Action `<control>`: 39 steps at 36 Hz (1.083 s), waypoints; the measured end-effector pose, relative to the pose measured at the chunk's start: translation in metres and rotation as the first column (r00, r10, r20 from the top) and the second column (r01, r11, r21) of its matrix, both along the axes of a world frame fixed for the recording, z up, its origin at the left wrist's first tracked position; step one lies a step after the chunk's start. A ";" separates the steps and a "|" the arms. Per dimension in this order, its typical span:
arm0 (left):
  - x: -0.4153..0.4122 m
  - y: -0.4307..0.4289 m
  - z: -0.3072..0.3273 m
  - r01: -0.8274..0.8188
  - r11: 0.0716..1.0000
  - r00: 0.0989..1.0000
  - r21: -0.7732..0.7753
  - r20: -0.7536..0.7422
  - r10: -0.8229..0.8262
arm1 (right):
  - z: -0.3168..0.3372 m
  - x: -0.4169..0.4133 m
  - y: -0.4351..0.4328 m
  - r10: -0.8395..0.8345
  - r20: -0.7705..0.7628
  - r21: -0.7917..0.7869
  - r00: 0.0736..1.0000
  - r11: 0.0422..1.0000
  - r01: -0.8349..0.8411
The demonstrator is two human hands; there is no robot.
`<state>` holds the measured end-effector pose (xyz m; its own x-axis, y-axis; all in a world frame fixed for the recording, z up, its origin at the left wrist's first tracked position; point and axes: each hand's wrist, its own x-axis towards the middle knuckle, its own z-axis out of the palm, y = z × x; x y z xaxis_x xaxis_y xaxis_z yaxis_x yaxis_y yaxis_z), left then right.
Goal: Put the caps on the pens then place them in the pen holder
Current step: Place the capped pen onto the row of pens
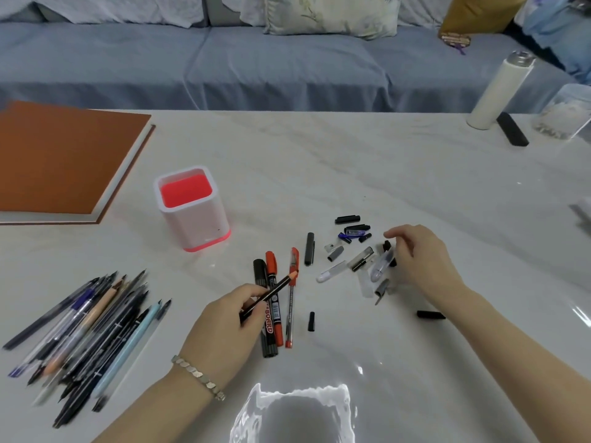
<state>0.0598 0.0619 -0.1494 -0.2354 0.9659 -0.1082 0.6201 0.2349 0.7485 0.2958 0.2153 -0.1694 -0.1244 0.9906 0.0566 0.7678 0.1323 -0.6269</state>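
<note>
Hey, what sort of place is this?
Probably a home living room: a blue-covered sofa with cushions runs behind the pale marbled table, where loose pens and a pen holder sit.

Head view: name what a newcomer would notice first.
The white pen holder with its bright red inside stands left of centre. A heap of pens lies at lower left. The left hand grips a dark pen while the right hand reaches among scattered caps.
</note>
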 end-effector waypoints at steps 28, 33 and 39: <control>-0.008 -0.007 0.003 -0.068 0.997 0.995 0.021 0.073 0.066 | -0.006 -0.042 0.013 -0.073 0.361 -0.234 0.930 0.958 0.166; -0.009 -0.010 0.005 -0.081 0.996 0.992 0.040 0.102 0.077 | -0.002 -0.042 0.007 -0.019 0.349 -0.257 0.937 0.960 0.115; -0.010 -0.014 0.003 -0.093 0.995 0.989 0.020 0.117 0.090 | -0.003 -0.039 -0.003 0.099 0.436 -0.233 0.895 0.972 0.006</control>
<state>0.0500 0.0476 -0.1462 -0.3104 0.9435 -0.1156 0.5059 0.2669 0.8203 0.2572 0.2123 -0.1728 -0.1311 0.9630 -0.2356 0.9678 0.0727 -0.2412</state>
